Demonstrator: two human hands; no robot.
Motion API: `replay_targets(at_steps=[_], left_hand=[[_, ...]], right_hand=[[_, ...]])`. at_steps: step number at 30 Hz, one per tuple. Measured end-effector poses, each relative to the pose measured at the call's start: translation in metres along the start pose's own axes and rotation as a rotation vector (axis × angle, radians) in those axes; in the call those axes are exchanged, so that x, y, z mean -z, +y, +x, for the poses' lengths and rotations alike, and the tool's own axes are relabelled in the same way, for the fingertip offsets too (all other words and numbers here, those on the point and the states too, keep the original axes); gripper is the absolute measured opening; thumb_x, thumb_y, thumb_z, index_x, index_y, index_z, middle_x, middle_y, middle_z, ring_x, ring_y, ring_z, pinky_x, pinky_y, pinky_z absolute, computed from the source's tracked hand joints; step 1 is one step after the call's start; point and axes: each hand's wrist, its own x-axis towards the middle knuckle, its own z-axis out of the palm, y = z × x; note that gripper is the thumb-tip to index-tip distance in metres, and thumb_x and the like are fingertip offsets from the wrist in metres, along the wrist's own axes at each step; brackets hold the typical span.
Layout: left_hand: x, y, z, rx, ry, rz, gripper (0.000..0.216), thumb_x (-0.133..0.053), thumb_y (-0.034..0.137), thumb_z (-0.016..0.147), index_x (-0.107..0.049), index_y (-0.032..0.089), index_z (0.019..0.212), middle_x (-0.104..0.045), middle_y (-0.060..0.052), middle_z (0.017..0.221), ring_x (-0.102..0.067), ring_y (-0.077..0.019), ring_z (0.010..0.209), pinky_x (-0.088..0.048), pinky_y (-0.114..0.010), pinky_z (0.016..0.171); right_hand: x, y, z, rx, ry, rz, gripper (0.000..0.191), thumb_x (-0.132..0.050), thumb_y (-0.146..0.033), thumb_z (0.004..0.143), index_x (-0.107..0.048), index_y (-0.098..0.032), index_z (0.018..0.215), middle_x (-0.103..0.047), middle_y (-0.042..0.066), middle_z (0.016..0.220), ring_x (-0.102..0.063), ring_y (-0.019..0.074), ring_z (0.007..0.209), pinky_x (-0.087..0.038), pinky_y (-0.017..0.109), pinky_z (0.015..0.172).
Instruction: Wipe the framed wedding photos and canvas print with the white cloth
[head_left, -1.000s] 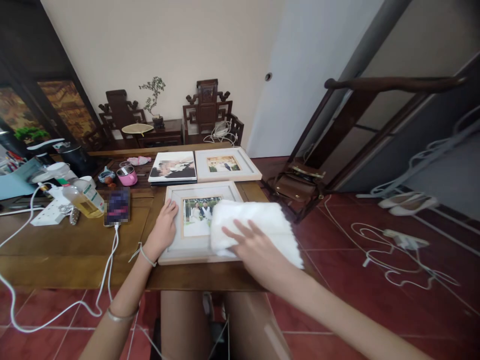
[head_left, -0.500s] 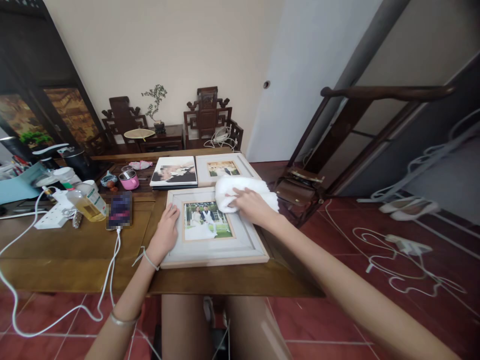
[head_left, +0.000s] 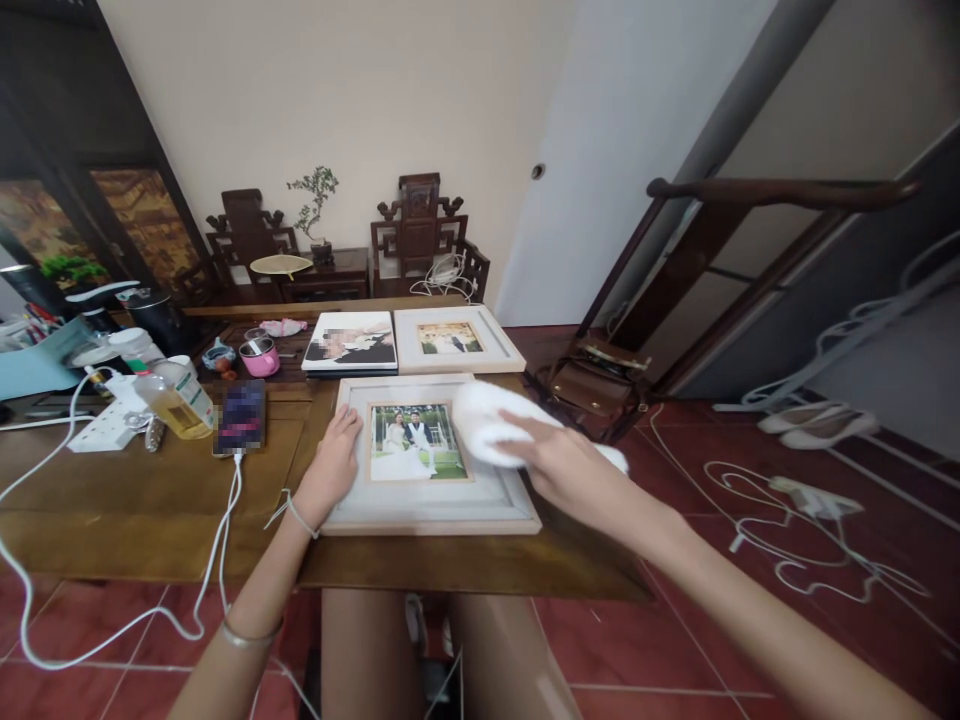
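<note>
1 photo frame (head_left: pixel 417 494), flat: left hand (head_left: pixel 331 465) on left edge (grip unclear); right hand (head_left: pixel 568 468) clutching cloth (head_left: pixel 489 418) over right side.

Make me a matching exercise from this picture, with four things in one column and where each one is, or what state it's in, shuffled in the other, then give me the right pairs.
Things:
1. White cloth
2. Left hand
3. Phone
4. Potted plant

Places and states:
A. Plugged into a white cable
B. On a small table between two dark carved chairs
C. Held by the right hand
D. Resting on the left side of the near picture frame

Right pairs: 1-C, 2-D, 3-A, 4-B
</note>
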Motion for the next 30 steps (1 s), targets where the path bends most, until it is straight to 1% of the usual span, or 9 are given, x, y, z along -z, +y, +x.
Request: replay_targets(at_steps=[2, 5, 9, 13, 18, 21, 23, 26, 30], left_hand=[[0.0, -0.001, 0.0, 0.007, -0.001, -0.002, 0.053, -0.032, -0.005, 0.08, -0.056, 0.012, 0.125, -0.049, -0.016, 0.143, -0.03, -0.0264, 0.143, -0.03, -0.056, 0.115], [0.0, -0.005, 0.001, -0.014, -0.002, -0.011, 0.053, -0.034, -0.005, 0.078, -0.057, 0.009, 0.124, -0.049, -0.019, 0.141, -0.032, -0.027, 0.143, -0.03, -0.053, 0.117], [-0.002, -0.01, 0.002, -0.071, 0.026, -0.004, 0.057, -0.036, -0.005, 0.075, -0.057, 0.013, 0.125, -0.053, -0.015, 0.138, -0.034, -0.0265, 0.142, -0.03, -0.053, 0.117], [-0.004, -0.01, 0.001, -0.061, 0.041, 0.016, 0.056, -0.035, -0.005, 0.077, -0.057, 0.012, 0.125, -0.054, -0.015, 0.138, -0.034, -0.0267, 0.141, -0.033, -0.053, 0.116], [-0.003, -0.005, 0.0, -0.037, 0.044, 0.006, 0.054, -0.034, -0.004, 0.079, -0.057, 0.014, 0.124, -0.053, -0.014, 0.139, -0.034, -0.0259, 0.142, -0.033, -0.054, 0.115], [-0.001, -0.003, 0.0, -0.029, 0.027, 0.004, 0.056, -0.036, -0.005, 0.078, -0.058, 0.016, 0.124, -0.051, -0.013, 0.141, -0.033, -0.0256, 0.142, -0.032, -0.055, 0.115], [0.0, -0.003, 0.0, -0.028, 0.0, 0.01, 0.058, -0.036, -0.006, 0.076, -0.058, 0.016, 0.124, -0.05, -0.013, 0.142, -0.031, -0.0257, 0.143, -0.032, -0.056, 0.114], [0.003, -0.003, 0.001, -0.04, -0.026, 0.002, 0.059, -0.036, -0.006, 0.074, -0.059, 0.017, 0.123, -0.052, -0.012, 0.14, -0.032, -0.0261, 0.143, -0.032, -0.056, 0.114], [0.005, -0.002, 0.004, -0.064, -0.042, 0.001, 0.059, -0.036, -0.006, 0.073, -0.06, 0.014, 0.123, -0.056, -0.013, 0.136, -0.034, -0.0259, 0.142, -0.032, -0.052, 0.116]], right_hand=[[-0.004, 0.003, 0.043, -0.026, 0.061, -0.065, 0.06, -0.047, 0.005, 0.069, -0.068, -0.018, 0.12, -0.053, 0.015, 0.139, -0.055, 0.0336, 0.121, -0.048, 0.048, 0.094], [-0.018, -0.013, 0.111, 0.124, 0.121, -0.151, 0.052, -0.047, 0.005, 0.078, -0.067, -0.017, 0.121, -0.055, 0.013, 0.139, -0.041, 0.0333, 0.133, -0.037, 0.051, 0.103], [-0.042, -0.047, 0.163, 0.273, 0.003, -0.197, 0.039, -0.047, -0.004, 0.087, -0.068, -0.018, 0.116, -0.057, 0.014, 0.134, -0.039, 0.0322, 0.132, -0.034, 0.05, 0.102], [-0.053, -0.043, 0.153, 0.258, -0.052, -0.205, 0.033, -0.046, -0.005, 0.089, -0.071, -0.016, 0.106, -0.062, 0.015, 0.124, -0.045, 0.0304, 0.126, -0.033, 0.048, 0.102], [-0.04, 0.013, 0.105, 0.136, -0.1, -0.25, 0.036, -0.047, 0.002, 0.083, -0.072, -0.014, 0.104, -0.066, 0.015, 0.12, -0.052, 0.0276, 0.121, -0.035, 0.044, 0.1], [-0.034, 0.032, 0.087, 0.104, -0.094, -0.245, 0.04, -0.046, 0.006, 0.079, -0.073, -0.015, 0.101, -0.068, 0.015, 0.117, -0.056, 0.0259, 0.117, -0.038, 0.041, 0.098], [-0.034, 0.027, 0.087, 0.123, -0.085, -0.225, 0.042, -0.047, 0.006, 0.077, -0.073, -0.015, 0.103, -0.068, 0.015, 0.118, -0.055, 0.0265, 0.118, -0.039, 0.041, 0.097], [-0.037, 0.002, 0.101, 0.157, -0.095, -0.158, 0.044, -0.048, 0.004, 0.077, -0.072, -0.015, 0.109, -0.066, 0.016, 0.119, -0.053, 0.0284, 0.119, -0.04, 0.041, 0.095], [-0.036, -0.034, 0.132, 0.188, -0.114, -0.081, 0.046, -0.047, -0.001, 0.08, -0.071, -0.02, 0.114, -0.069, 0.014, 0.109, -0.061, 0.0263, 0.106, -0.045, 0.033, 0.084]])
